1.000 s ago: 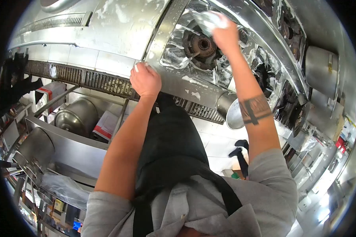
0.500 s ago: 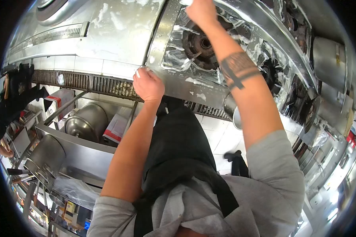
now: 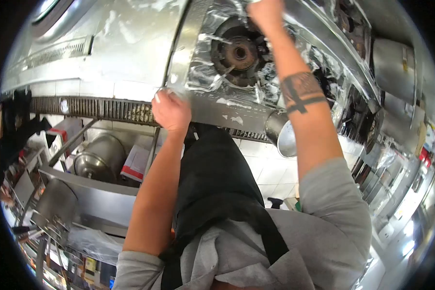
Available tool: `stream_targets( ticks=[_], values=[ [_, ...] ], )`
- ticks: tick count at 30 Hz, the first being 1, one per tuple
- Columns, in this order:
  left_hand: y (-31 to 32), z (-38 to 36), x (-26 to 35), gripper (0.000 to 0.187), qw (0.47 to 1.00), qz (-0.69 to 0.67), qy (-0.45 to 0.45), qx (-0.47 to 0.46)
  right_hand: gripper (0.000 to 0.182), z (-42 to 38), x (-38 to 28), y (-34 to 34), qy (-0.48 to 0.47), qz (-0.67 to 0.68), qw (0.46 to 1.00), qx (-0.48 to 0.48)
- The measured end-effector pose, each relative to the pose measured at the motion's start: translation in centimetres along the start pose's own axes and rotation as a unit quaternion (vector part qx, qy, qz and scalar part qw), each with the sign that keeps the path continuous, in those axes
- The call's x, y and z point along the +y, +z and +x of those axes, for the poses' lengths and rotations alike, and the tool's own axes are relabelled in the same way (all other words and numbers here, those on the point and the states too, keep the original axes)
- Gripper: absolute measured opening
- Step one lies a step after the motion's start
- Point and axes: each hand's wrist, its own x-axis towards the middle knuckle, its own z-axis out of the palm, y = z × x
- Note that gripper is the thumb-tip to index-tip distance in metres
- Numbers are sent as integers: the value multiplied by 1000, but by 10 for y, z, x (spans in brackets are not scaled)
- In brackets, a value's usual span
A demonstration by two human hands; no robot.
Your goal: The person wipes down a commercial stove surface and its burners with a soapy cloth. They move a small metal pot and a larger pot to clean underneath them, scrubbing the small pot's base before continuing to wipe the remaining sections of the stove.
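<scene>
A steel stove top (image 3: 198, 99) with white foam streaked over it fills the upper middle of the head view. My left hand (image 3: 171, 111) is closed at its front edge; a blurred pale patch shows by the fingers, and I cannot make out what is in them. Farther up, my right hand (image 3: 267, 15) reaches over the foamy burner area, closed, its fingertips cut off by blur and the frame's top. Between the hands lies a round dark burner (image 3: 240, 52), its centre brown. What my right hand holds, if anything, is hidden.
A steel pot (image 3: 281, 134) stands at the stove's front edge, right of my apron. A floor grate (image 3: 101, 107) runs below the counter. At the left, a steel sink frame (image 3: 92, 186) surrounds a lidded pot (image 3: 99, 157). Large steel containers (image 3: 394, 67) stand at the right.
My right hand has shifted right across the burner area. My left hand appears slightly lower and farther left. The view has moved, and more of the pot at the stove's edge shows.
</scene>
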Motion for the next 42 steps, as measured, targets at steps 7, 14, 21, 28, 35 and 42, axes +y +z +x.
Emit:
stream_targets(
  ticks=[7, 14, 21, 28, 35, 42],
  values=[
    [0, 0, 4, 26, 998, 28, -39, -44, 20, -18, 73, -34, -63, -91, 987, -115],
    [2, 1, 8, 27, 998, 36, -33, -46, 19, 10, 52, 5, -20, 74, 990, -120],
    [-4, 1, 11, 30, 995, 26, -67, -65, 20, 13, 132, -36, -88, -79, 975, -187],
    [-5, 3, 11, 20, 997, 25, -52, -51, 28, -4, 208, -69, 64, -213, 975, -23],
    [-9, 0, 15, 29, 993, 28, -77, -81, 32, -121, 118, -111, 114, -278, 915, -271],
    [-7, -2, 16, 28, 996, 31, -66, -59, 31, -117, 146, -104, 123, -207, 959, -151]
  ],
)
